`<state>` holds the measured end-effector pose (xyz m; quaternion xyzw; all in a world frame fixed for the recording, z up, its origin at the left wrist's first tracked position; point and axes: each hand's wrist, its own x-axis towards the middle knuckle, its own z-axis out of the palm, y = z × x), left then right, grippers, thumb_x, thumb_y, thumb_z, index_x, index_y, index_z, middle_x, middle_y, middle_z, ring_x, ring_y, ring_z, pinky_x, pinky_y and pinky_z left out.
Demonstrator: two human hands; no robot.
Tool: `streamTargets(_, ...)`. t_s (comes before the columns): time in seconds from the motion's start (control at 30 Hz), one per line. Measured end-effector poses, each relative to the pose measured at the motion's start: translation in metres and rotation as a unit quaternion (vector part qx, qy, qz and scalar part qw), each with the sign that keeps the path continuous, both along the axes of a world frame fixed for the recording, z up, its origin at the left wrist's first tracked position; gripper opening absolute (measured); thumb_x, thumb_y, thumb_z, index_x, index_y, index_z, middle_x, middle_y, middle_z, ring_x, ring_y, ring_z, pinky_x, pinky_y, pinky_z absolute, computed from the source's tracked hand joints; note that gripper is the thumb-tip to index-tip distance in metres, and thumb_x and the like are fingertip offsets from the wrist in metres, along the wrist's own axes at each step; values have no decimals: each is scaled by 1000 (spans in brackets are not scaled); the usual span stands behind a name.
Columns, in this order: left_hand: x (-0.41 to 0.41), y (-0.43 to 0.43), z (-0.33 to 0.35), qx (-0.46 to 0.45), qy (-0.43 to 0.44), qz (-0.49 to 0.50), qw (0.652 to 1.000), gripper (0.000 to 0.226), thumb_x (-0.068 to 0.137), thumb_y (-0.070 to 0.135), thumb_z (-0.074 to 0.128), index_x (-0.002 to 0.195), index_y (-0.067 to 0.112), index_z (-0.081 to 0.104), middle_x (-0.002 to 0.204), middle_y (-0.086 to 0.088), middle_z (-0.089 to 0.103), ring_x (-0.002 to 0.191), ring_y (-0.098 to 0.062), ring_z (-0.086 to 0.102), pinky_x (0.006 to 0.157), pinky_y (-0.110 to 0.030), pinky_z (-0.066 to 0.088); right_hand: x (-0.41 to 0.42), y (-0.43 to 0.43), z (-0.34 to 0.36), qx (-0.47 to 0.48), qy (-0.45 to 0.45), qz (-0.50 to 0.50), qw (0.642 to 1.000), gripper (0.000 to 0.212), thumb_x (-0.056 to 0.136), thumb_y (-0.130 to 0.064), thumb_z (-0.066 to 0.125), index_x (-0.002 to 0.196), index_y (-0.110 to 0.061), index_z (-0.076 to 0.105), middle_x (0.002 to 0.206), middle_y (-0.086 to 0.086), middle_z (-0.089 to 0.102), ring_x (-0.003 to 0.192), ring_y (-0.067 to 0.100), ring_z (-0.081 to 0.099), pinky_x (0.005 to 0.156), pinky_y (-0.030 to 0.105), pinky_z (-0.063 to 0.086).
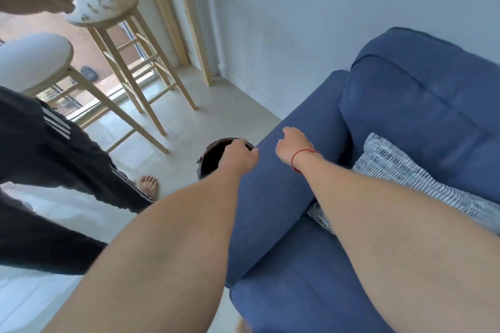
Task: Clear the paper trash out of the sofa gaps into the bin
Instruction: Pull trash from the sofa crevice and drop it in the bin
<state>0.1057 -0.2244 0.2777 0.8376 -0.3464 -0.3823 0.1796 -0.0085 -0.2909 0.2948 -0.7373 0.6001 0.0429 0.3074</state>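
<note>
A dark round bin (212,158) stands on the floor against the blue sofa's armrest (270,197). My left hand (239,155) hovers over the bin's near rim, fingers curled downward, its palm hidden from me. My right hand (293,144), with a red string at the wrist, is above the top of the armrest with fingers curled in and nothing showing in it. No paper trash is visible. The gap between armrest and seat is partly covered by my right forearm.
A grey patterned cushion (405,178) lies on the sofa seat. Two wooden stools (102,5) (32,59) stand to the left on the tiled floor. Another person's dark trouser leg (54,159) and bare foot (148,185) are close to the bin.
</note>
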Motion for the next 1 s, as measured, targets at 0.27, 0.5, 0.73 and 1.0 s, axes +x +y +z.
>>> streamTargets(0.27, -114, 28, -22, 24, 46, -76, 996, 50, 94, 36, 52, 141, 20, 43, 133, -2, 53, 116, -27, 57, 95, -35, 48, -135, 36, -26, 19, 18, -66, 997, 35, 93, -11, 43, 127, -9, 52, 139, 10, 48, 126, 34, 51, 106, 43, 42)
streamTargets(0.5, -169, 54, -72, 94, 73, -116, 986, 58, 95, 29, 51, 149, 15, 33, 147, -7, 44, 131, -25, 48, 105, -32, 40, -192, 64, -79, 84, 5, -83, 993, 41, 95, -6, 43, 135, -5, 50, 140, 15, 50, 128, 34, 51, 108, 40, 43)
streamTargets(0.73, -177, 59, -146, 150, 79, -123, 978, 51, 91, 31, 51, 139, 17, 46, 137, -7, 52, 105, -24, 58, 86, -30, 47, -198, 65, -150, 130, 15, -15, 991, 42, 94, -2, 42, 136, -5, 49, 135, 5, 45, 123, 31, 52, 104, 42, 46)
streamTargets(1.0, -175, 45, -245, 171, 99, -173, 965, 59, 97, 15, 44, 153, 22, 23, 156, -4, 30, 141, -23, 34, 114, -30, 31, -176, 44, -244, 162, 32, 67, 984, 54, 94, 5, 41, 146, -11, 40, 159, 4, 23, 142, 28, 36, 116, 41, 33)
